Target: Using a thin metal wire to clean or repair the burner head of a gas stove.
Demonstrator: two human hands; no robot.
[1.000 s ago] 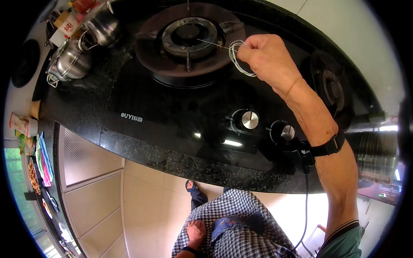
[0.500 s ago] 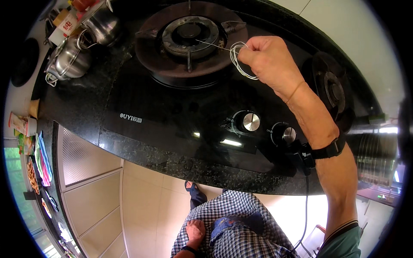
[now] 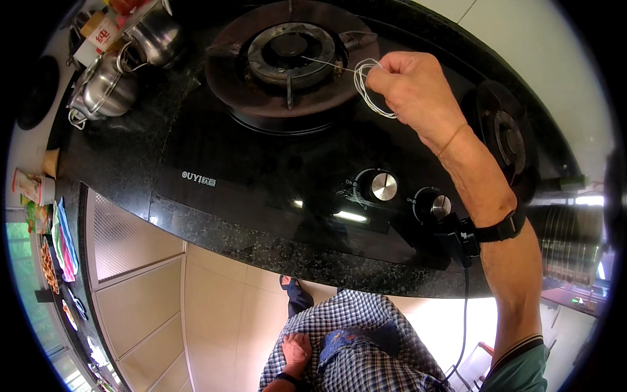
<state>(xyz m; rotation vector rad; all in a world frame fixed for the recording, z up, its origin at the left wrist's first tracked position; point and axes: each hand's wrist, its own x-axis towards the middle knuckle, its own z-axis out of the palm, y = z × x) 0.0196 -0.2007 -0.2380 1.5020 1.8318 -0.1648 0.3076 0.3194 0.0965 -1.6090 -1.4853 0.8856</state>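
Both hands (image 3: 418, 91) (image 3: 297, 351) curl: right fingers (image 3: 381, 81) pinch wire (image 3: 361, 93) crossing burner's edge (image 3: 228, 72), cooktop (image 3: 268, 160) open below; left fingers' (image 3: 298, 339) hold unclear.

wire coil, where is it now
In the head view, the wire coil is above and right of centre, held in the right hand by the right edge of the large burner.

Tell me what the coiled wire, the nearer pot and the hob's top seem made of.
Coiled wire: probably thin metal, pale and silvery, though a plastic coating is possible.
Nearer pot: likely polished stainless steel, given its silvery, mirror-like highlights.
Hob's top: apparently glossy black glass, since it shows crisp, bright reflections.
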